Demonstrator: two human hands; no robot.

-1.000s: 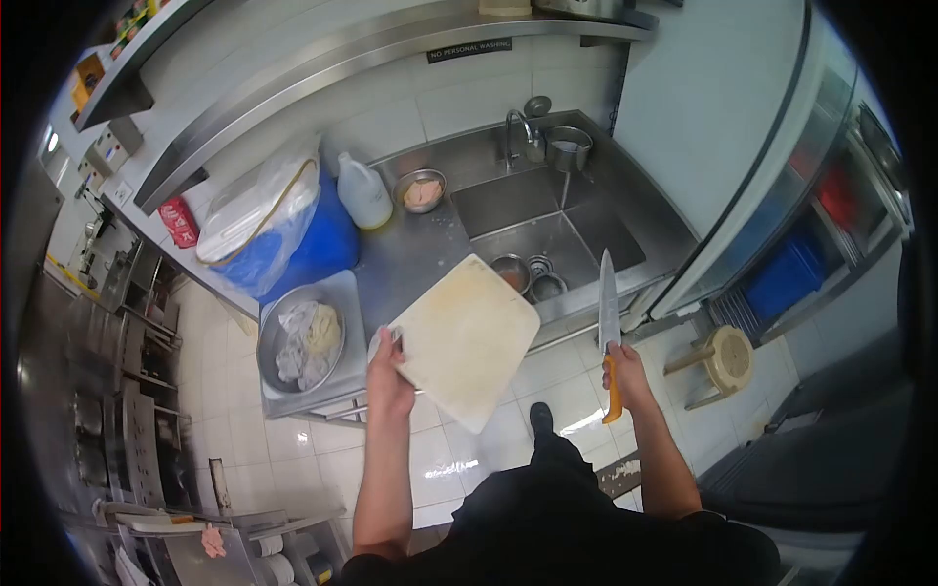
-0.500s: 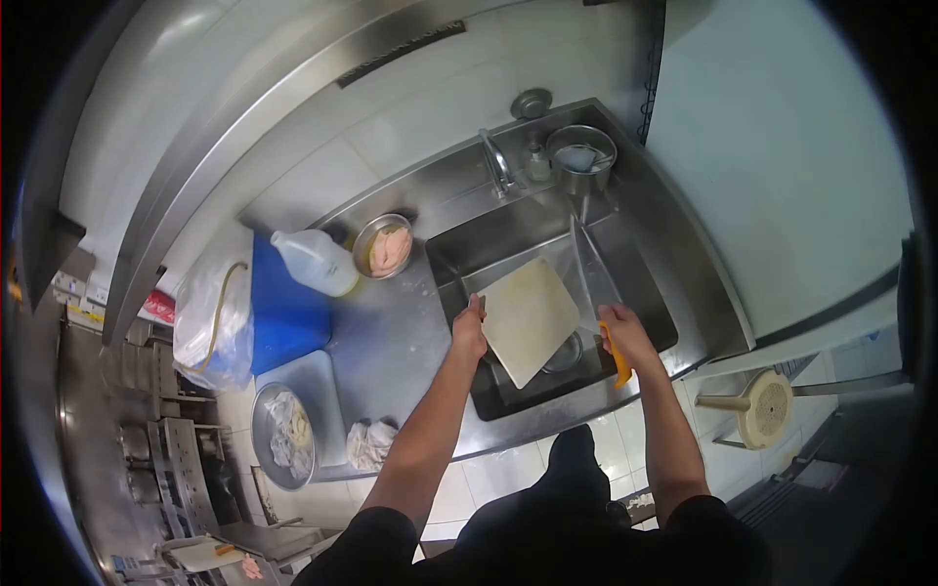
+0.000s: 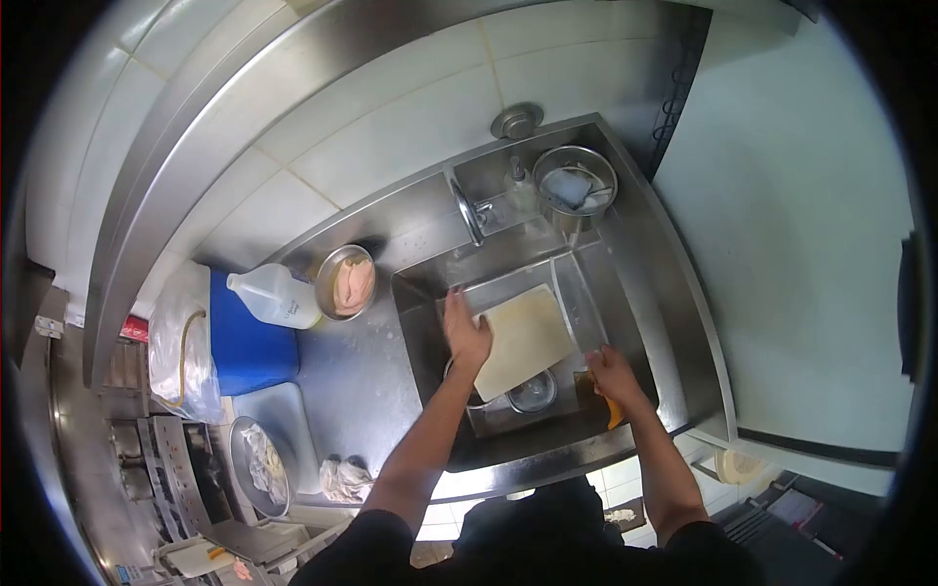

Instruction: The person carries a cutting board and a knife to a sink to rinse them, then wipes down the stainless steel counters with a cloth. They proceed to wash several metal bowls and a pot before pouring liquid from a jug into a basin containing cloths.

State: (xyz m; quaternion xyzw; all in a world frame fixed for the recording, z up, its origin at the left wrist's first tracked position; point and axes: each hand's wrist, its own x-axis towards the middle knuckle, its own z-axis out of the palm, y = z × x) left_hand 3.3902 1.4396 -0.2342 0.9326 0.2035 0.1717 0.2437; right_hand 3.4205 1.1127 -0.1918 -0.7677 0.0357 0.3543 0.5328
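A cream-coloured cutting board [image 3: 526, 337] lies tilted in the stainless steel sink [image 3: 469, 451]. My left hand [image 3: 467, 332] is at the board's left edge, fingers stretched out and thumb apart, not wrapped round it. On the right side of the basin, my right hand [image 3: 611, 376] is closed round a knife with an orange handle [image 3: 615, 413]. The handle's end sticks out below my fist, and the blade seems to point away along the sink, hard to separate from the grey metal. A round bowl-like thing [image 3: 532, 393] sits partly under the board's near edge.
Behind the basin stand a faucet [image 3: 466, 210], a soap bottle [image 3: 519, 186] and a metal pot [image 3: 576, 190] with a sponge. On the left counter are a bowl of pinkish meat [image 3: 353, 285], a plastic jug [image 3: 278, 296], a blue bin [image 3: 252, 342], a cloth [image 3: 344, 481] and a metal bowl [image 3: 261, 469].
My left hand has let go of the board's edge and its fingers have spread. The board sits lower in the sink. My right hand still holds the knife, and the view has shifted.
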